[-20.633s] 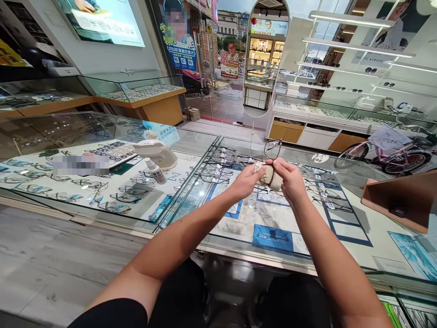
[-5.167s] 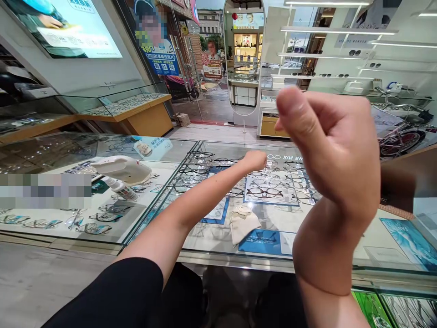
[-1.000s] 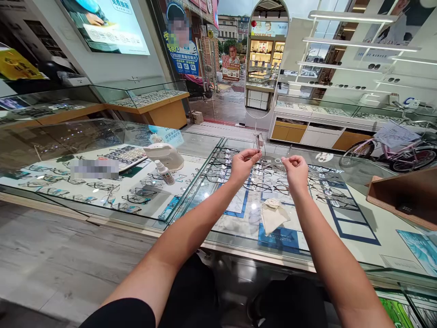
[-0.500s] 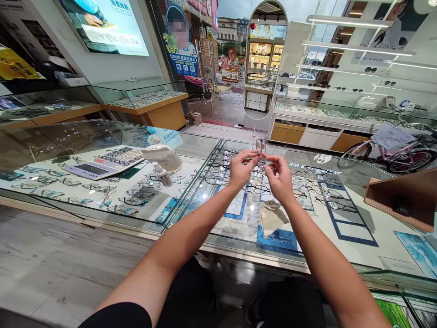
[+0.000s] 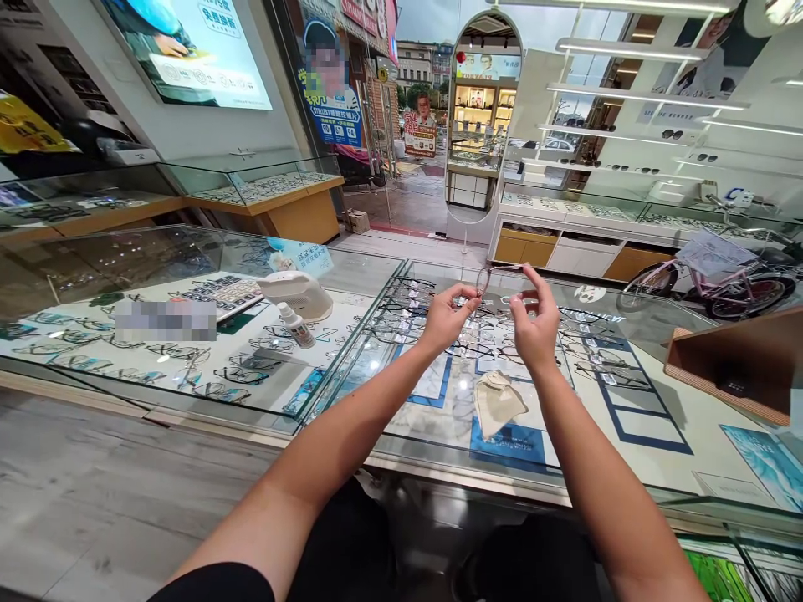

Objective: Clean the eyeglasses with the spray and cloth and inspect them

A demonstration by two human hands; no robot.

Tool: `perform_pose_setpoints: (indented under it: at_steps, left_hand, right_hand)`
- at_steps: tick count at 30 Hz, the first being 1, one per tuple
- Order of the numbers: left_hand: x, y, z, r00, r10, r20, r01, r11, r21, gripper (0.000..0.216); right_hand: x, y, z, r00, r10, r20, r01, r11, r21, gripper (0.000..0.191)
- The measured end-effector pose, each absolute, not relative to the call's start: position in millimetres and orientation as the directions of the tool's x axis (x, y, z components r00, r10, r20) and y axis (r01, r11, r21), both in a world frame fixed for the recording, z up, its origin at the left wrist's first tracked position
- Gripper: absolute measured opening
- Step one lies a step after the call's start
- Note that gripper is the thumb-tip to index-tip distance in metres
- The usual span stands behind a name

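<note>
A thin-framed pair of glasses (image 5: 488,279) is held up over the glass display counter (image 5: 351,368). My left hand (image 5: 447,316) pinches the frame at its left side. On the right, my right hand (image 5: 534,322) pinches the same pair, with the other fingers curled. A beige cleaning cloth (image 5: 497,401) lies crumpled on the counter glass below both hands. Rows of glasses lie inside the case under the hands.
On the counter to the left stand a small spray bottle (image 5: 292,324), a white rounded device (image 5: 297,293) and a calculator (image 5: 219,293). A wooden box (image 5: 733,368) is at the right. A tall mirror (image 5: 480,117), wall shelves and a pink bicycle (image 5: 708,284) stand beyond.
Since a second ago my hands have come together on the glasses and dropped slightly. The frame has turned from upright to lying more level. The cloth stays on the glass.
</note>
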State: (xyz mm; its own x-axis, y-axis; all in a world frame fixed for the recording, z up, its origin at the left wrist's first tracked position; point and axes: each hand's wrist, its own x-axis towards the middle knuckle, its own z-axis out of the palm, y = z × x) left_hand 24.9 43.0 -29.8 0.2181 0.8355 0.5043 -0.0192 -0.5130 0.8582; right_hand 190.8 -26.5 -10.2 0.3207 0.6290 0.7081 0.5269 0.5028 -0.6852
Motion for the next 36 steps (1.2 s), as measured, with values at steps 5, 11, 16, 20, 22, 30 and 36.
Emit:
perform_pose_setpoints:
  at_steps: [5,11,16,20,22,30,36]
  left_hand:
    - [25,43,-31,0.247,0.833,0.495,0.007,-0.512,0.859,0.023]
    - [27,49,-34,0.239,0.856,0.458,-0.165,-0.429,0.888,0.034]
    - [30,54,-40,0.262,0.873,0.412,-0.338,-0.317,0.886,0.039]
    - [28,53,-39,0.290,0.893,0.344,-0.366,-0.229,0.902,0.038]
    - [26,52,-36,0.327,0.893,0.309,-0.356,-0.186,0.916,0.036]
    - [21,50,-29,0.389,0.846,0.364,-0.305,-0.254,0.918,0.033]
    - [26,33,-21,0.382,0.791,0.478,-0.042,-0.501,0.864,0.033]
  right_hand:
    - [192,-29,-8,0.317,0.575,0.754,0.548,0.538,-0.640,0.052]
    - [191,-25,-14,0.247,0.686,0.684,0.561,0.475,-0.678,0.033]
    - [187,-19,-24,0.092,0.757,0.646,0.659,0.441,-0.610,0.035]
    - [187,-18,-27,-0.005,0.727,0.686,0.679,0.507,-0.532,0.029]
    - [187,-18,-27,-0.005,0.728,0.685,0.676,0.507,-0.534,0.030]
    - [185,-17,-32,0.068,0.729,0.681,0.619,0.505,-0.602,0.027]
    - [191,-12,-36,0.157,0.731,0.664,0.631,0.443,-0.637,0.027]
